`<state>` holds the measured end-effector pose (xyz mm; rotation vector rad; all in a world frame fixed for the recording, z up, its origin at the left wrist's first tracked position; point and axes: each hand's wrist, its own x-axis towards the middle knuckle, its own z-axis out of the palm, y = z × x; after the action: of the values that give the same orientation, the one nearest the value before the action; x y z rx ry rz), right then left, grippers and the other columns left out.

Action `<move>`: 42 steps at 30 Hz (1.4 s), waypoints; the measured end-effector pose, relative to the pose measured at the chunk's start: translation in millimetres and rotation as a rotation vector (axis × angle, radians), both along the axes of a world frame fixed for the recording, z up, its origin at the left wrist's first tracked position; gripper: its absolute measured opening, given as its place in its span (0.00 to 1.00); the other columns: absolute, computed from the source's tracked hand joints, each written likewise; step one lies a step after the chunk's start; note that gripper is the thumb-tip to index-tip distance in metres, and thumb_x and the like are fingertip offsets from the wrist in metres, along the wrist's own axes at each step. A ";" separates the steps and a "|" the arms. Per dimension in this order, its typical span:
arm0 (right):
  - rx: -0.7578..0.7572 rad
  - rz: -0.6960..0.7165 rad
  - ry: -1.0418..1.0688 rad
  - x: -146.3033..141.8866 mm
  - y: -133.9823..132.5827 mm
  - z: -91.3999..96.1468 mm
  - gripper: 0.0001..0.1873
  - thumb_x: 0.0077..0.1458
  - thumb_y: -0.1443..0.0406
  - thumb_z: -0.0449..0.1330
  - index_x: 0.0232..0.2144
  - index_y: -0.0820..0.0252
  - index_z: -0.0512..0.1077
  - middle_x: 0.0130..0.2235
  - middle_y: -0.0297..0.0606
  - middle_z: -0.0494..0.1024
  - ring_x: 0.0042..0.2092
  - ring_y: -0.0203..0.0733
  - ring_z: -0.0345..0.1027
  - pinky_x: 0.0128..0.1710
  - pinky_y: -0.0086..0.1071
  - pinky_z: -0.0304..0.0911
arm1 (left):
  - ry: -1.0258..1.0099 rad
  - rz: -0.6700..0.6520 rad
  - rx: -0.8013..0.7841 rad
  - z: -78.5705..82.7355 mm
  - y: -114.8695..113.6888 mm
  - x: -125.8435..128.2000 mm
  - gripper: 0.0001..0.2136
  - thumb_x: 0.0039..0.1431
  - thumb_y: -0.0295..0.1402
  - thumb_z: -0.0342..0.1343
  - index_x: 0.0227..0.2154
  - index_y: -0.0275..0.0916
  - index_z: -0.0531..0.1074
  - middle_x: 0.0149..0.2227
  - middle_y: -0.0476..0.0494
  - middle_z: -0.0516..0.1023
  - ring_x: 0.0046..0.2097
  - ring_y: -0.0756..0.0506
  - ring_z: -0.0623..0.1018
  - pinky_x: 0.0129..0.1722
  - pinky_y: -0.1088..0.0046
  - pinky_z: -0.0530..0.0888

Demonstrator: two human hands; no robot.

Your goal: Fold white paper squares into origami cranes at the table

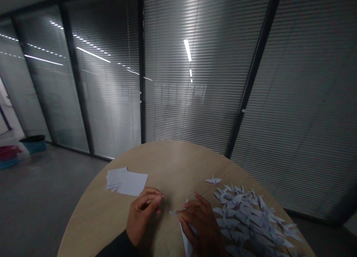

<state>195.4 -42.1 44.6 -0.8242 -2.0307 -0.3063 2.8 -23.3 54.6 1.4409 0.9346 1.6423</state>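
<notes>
My right hand [199,221] is closed on a folded piece of white paper [185,237] near the front of the round table. A narrow white tip sticks out past its fingertips, and the palm hides the rest of the paper. To the left, my left hand [143,212] hovers apart from that paper, thumb and fingertips drawn together with nothing visible between them. Beyond the left hand lie flat white paper sheets [133,183], loosely overlapped. Many folded paper cranes [251,216] are heaped right of my right hand. One single paper crane [213,180] sits behind the heap.
The round wooden table [173,156] has a curved far edge close to a glass partition with blinds [189,112]. On the floor at far left stand a blue bucket with a dark rim [34,144] and red and blue basins [8,156].
</notes>
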 end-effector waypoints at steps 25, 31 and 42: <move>-0.330 -0.052 0.371 -1.0 0.5 -22.1 0.32 0.58 0.58 0.60 0.62 0.55 0.59 0.60 0.47 0.68 0.60 0.53 0.65 0.57 0.46 0.66 | -0.089 -0.007 0.009 9.1 2.4 -3.0 0.07 0.44 0.38 0.69 0.21 0.41 0.83 0.29 0.41 0.80 0.27 0.45 0.78 0.21 0.74 0.75; -0.647 0.043 0.611 -0.4 6.0 -23.6 0.23 0.55 0.55 0.62 0.51 0.55 0.73 0.52 0.45 0.78 0.53 0.51 0.73 0.49 0.38 0.72 | -0.141 0.017 -0.085 13.3 0.0 -2.2 0.07 0.44 0.36 0.68 0.22 0.38 0.81 0.30 0.42 0.82 0.23 0.48 0.77 0.24 0.72 0.76; -0.597 0.077 0.617 1.4 2.5 3.3 0.17 0.54 0.51 0.61 0.37 0.54 0.81 0.38 0.41 0.83 0.40 0.45 0.79 0.39 0.28 0.74 | 0.052 -0.012 -0.012 8.5 -3.9 0.5 0.05 0.44 0.31 0.67 0.27 0.41 0.82 0.28 0.44 0.81 0.34 0.42 0.80 0.33 0.71 0.76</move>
<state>196.8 -39.6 47.8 -1.0335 -1.5548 0.5691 3.3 -27.2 63.1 1.4850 0.9618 1.5945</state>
